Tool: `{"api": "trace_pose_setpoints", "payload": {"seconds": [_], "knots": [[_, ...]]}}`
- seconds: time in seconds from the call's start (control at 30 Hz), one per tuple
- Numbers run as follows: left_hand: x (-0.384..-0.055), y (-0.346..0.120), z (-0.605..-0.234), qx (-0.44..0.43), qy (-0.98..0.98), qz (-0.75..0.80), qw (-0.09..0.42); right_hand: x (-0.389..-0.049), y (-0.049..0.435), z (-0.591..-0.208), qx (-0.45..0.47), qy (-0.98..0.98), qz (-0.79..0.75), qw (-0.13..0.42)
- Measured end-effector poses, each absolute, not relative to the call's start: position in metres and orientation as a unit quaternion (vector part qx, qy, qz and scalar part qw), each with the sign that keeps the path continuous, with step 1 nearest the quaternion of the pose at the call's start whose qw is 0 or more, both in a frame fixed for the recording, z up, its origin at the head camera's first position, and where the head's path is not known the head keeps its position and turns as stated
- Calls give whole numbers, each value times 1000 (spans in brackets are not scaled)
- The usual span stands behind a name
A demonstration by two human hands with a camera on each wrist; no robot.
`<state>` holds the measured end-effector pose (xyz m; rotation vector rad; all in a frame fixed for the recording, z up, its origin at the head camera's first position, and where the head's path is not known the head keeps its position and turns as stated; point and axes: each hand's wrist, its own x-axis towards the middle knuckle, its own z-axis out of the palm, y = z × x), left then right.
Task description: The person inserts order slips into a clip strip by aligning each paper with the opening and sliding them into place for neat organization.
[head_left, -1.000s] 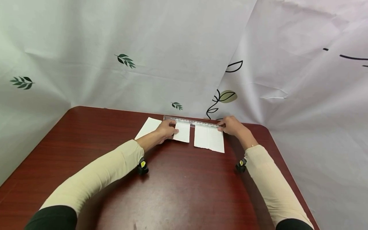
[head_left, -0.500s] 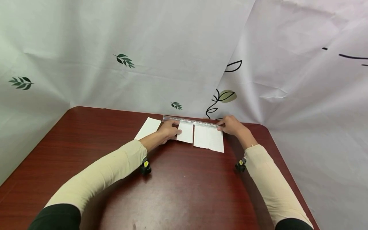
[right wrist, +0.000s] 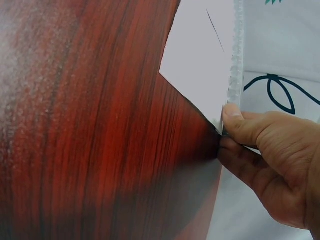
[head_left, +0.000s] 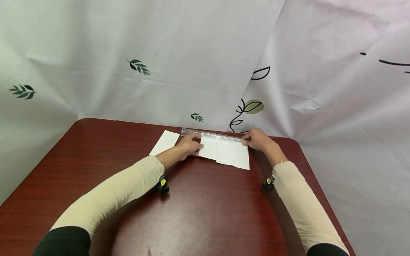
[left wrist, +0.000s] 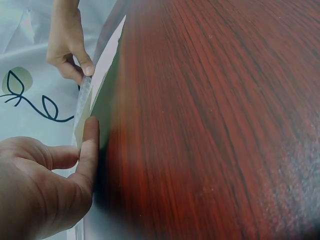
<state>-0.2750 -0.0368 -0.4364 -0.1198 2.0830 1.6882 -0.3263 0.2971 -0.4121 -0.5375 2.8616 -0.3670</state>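
Observation:
A clear ruler [head_left: 221,136] lies across the top edges of white paper pieces at the table's far side. My right hand [head_left: 257,139] pinches the ruler's right end together with the corner of the wider paper piece [head_left: 235,154]. In the right wrist view the thumb [right wrist: 235,120] presses on top, fingers beneath. My left hand [head_left: 188,144] pinches the left side of a narrower paper piece [head_left: 208,147], whose right edge meets the wider piece along a thin line. Overlap there is too fine to tell. In the left wrist view both pieces look raised off the wood.
Another white paper [head_left: 164,142] lies flat left of my left hand, partly covered by the forearm. The reddish-brown table [head_left: 205,206] stretches toward me. A pale printed cloth [head_left: 160,89] hangs close behind the table's far edge.
My left hand has slid slightly right with the narrower paper, closing the gap to the wider one. The right hand and the ruler have stayed nearly still.

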Motion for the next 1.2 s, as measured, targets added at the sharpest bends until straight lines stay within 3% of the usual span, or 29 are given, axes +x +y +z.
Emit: {"api": "trace_pose_setpoints", "payload": {"seconds": [1.2], "knots": [[-256,-102,-431,-58,691,672,261,-323,295,-410,-189,968,-124,108]]}}
